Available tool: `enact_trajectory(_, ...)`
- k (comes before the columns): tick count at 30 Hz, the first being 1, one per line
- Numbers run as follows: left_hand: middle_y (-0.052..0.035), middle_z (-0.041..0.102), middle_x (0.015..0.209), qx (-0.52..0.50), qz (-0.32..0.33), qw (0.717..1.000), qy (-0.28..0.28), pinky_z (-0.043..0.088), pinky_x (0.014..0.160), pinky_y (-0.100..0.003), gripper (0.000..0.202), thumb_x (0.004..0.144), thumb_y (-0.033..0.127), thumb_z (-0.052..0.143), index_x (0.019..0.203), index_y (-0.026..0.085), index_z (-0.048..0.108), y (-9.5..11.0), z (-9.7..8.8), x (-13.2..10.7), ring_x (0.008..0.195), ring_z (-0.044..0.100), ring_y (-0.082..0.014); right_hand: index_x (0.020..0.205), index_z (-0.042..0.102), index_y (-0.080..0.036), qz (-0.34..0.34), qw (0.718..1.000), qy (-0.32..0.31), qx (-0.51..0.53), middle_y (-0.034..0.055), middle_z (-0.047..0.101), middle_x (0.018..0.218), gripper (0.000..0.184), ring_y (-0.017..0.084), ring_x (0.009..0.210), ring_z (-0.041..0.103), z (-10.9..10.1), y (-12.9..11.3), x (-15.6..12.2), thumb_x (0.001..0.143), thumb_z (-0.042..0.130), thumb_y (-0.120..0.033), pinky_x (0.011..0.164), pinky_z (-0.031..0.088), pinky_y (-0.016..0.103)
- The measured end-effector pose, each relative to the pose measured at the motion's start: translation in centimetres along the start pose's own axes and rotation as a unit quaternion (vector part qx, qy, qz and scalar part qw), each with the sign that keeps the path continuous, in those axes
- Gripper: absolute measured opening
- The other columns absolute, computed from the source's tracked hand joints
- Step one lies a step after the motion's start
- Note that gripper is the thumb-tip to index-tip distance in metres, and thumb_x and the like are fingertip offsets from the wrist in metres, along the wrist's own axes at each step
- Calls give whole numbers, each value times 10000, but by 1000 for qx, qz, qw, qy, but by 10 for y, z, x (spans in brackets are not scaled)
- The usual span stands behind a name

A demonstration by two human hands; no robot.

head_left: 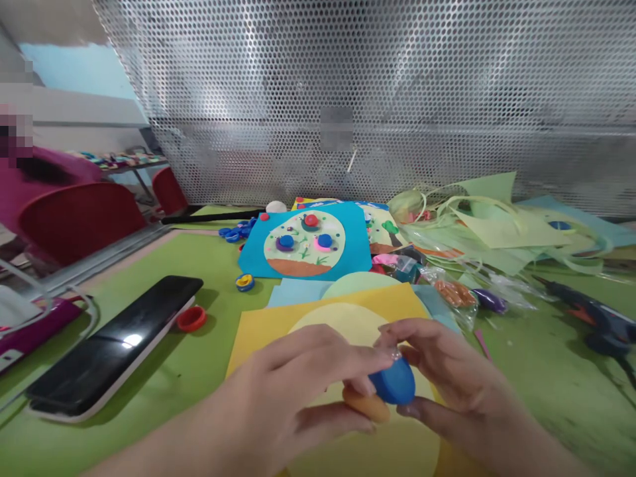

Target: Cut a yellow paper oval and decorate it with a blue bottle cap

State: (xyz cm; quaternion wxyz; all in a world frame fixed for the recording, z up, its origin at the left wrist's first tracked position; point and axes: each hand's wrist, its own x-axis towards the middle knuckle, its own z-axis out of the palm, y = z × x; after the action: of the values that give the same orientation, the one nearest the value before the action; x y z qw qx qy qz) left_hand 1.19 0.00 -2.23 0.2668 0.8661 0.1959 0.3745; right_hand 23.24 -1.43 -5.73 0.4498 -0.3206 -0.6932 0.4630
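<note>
Both my hands meet low in the middle, over a yellow sheet with a pale circle on it. My right hand pinches a blue bottle cap between thumb and fingers. My left hand has its fingers drawn together at the cap's top edge, where something small and clear shows. An orange lump of clay sits just under the cap, against my left thumb.
A black phone and a red cap lie at the left. A blue card with a cap picture lies behind. Green paper scraps, clay bags and a glue gun lie at the right. Mesh wall behind; a person in pink at far left.
</note>
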Motion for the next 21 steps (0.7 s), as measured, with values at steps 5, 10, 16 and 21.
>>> enact_trajectory(5,11,678,872,9,-12,1000,-4,504,801,-226,450,814,166,650,1211,290,480,1,-3,2,811,623,-140,1105,555,-375,7,999,26,35,-3,583,1039,489,193,976,548,3,-1,0,747,639,-52,742,488,249)
enact_trajectory(10,15,693,795,35,3,999,21,515,765,-265,411,774,224,698,1148,293,541,2,-4,5,772,625,-166,1107,565,-386,4,999,21,40,-1,595,1035,514,194,950,565,1,-4,-1,733,662,-47,755,494,261)
enact_trajectory(16,38,700,738,51,1,998,44,500,765,-227,412,766,270,707,1142,286,537,5,-4,9,743,622,-140,1111,542,-402,5,999,3,33,-18,590,1037,505,182,966,549,-2,-4,-2,754,658,-63,785,483,249)
enact_trajectory(21,29,661,804,75,-11,996,47,480,804,-219,462,737,278,735,1144,260,518,5,-5,8,791,602,-133,1137,512,-405,-1,1000,-8,15,-15,574,1054,509,188,972,537,-3,-2,-3,777,643,-70,792,484,264)
